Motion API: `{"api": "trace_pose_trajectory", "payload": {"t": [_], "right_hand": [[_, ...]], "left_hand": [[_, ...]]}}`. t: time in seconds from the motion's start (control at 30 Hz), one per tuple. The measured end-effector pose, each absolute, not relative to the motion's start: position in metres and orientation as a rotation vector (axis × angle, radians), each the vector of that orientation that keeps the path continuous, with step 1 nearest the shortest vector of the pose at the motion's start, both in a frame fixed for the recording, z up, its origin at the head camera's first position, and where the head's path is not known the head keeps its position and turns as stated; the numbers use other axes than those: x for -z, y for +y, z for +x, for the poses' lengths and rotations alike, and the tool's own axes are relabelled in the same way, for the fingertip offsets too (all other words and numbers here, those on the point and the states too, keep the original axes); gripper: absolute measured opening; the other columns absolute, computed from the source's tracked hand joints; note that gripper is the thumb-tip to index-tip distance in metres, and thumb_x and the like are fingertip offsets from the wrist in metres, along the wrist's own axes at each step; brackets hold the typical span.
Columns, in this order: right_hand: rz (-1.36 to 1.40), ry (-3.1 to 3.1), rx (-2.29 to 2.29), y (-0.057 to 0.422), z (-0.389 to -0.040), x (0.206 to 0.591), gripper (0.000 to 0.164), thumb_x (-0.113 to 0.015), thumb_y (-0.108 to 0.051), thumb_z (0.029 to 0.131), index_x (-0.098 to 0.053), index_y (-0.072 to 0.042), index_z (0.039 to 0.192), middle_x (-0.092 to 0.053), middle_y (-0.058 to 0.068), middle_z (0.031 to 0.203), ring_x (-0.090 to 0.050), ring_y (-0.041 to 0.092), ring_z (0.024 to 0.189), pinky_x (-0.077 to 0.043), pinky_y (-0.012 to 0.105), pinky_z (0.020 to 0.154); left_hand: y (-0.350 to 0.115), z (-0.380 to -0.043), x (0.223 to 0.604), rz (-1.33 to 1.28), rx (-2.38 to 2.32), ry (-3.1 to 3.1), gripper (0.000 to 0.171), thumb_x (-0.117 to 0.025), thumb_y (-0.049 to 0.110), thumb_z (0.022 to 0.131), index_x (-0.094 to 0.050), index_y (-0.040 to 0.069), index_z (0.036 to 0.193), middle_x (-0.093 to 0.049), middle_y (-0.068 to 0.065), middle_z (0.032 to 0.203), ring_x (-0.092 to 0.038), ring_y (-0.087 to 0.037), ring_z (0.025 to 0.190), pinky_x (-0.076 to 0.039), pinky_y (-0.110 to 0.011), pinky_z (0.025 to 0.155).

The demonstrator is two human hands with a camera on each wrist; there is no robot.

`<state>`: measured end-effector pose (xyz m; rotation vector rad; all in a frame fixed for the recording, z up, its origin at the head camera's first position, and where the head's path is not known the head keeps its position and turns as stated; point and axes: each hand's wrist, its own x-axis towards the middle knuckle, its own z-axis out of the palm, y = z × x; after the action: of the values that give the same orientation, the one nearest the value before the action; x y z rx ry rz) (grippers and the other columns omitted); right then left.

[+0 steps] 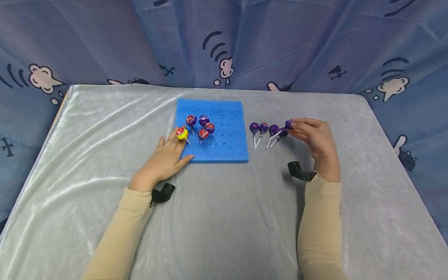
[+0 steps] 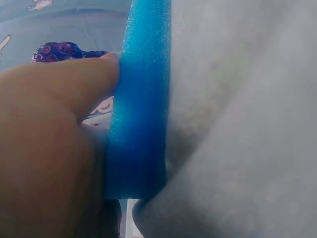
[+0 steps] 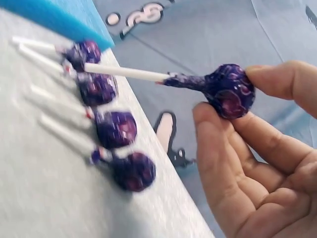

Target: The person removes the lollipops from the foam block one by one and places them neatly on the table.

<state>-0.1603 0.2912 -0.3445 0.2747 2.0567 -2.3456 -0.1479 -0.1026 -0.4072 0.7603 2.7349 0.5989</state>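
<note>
My right hand [image 1: 316,138] pinches the wrapped head of a purple lollipop [image 3: 230,91] between thumb and fingers, its white stick pointing left. Below it, in the right wrist view, several more purple lollipops [image 3: 116,130] lie side by side on the cloth. My left hand [image 1: 166,160] rests with fingers extended along the left edge of a blue foam block [image 1: 227,149], thumb at its front edge. Several lollipops stand stick-down in the foam: a yellow and red one [image 1: 182,133] by the left fingers, and purple and red ones [image 1: 203,134] beside it.
Rows of small holes mark the foam's top. A pale velvety cloth [image 1: 217,217] covers the table. Behind it hangs a blue patterned curtain [image 1: 280,42]. Black camera mounts [image 1: 162,193] sit on both wrists.
</note>
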Motion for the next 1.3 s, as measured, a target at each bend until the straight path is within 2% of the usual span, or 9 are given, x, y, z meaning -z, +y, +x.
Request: {"api": "trace_pose_trajectory", "payload": {"t": [0.6,0.83,1.1,1.3], "right_hand": [[0.397,1.876,2.279,0.334,-0.162,0.377,0.023,-0.056,0.004,0.091,-0.074,-0.004,0.078,-0.071,0.007,0.077,-0.07,0.016,0.069,-0.056,0.025,0.067],[0.388,2.056,2.182,0.328,-0.165,0.38,0.032,-0.054,0.004,0.092,-0.073,-0.012,0.072,-0.07,0.0,0.072,-0.067,0.008,0.064,-0.054,0.019,0.064],[0.527,2.186,2.044,0.328,-0.162,0.38,0.028,-0.063,-0.004,0.089,-0.073,-0.018,0.068,-0.069,-0.005,0.071,-0.065,0.005,0.065,-0.053,0.017,0.063],[0.524,2.361,1.939,0.33,-0.162,0.384,0.019,-0.07,-0.01,0.086,-0.075,-0.021,0.071,-0.068,-0.011,0.07,-0.064,0.002,0.065,-0.051,0.014,0.061]], "left_hand": [[-0.104,-0.15,0.405,0.751,-0.591,2.742,0.067,-0.04,0.04,0.1,-0.02,-0.004,0.148,0.0,-0.019,0.156,0.01,-0.029,0.143,0.005,-0.055,0.111],[-0.105,-0.149,0.405,0.75,-0.596,2.738,0.067,-0.04,0.039,0.1,-0.02,-0.004,0.148,-0.001,-0.02,0.156,0.01,-0.03,0.142,0.005,-0.056,0.111],[-0.104,-0.149,0.406,0.757,-0.589,2.739,0.068,-0.039,0.04,0.1,-0.018,-0.002,0.149,0.0,-0.018,0.156,0.009,-0.029,0.143,0.004,-0.056,0.111],[-0.103,-0.149,0.407,0.76,-0.587,2.732,0.068,-0.039,0.041,0.1,-0.016,-0.001,0.149,0.003,-0.017,0.156,0.01,-0.029,0.143,0.003,-0.056,0.111]]}}
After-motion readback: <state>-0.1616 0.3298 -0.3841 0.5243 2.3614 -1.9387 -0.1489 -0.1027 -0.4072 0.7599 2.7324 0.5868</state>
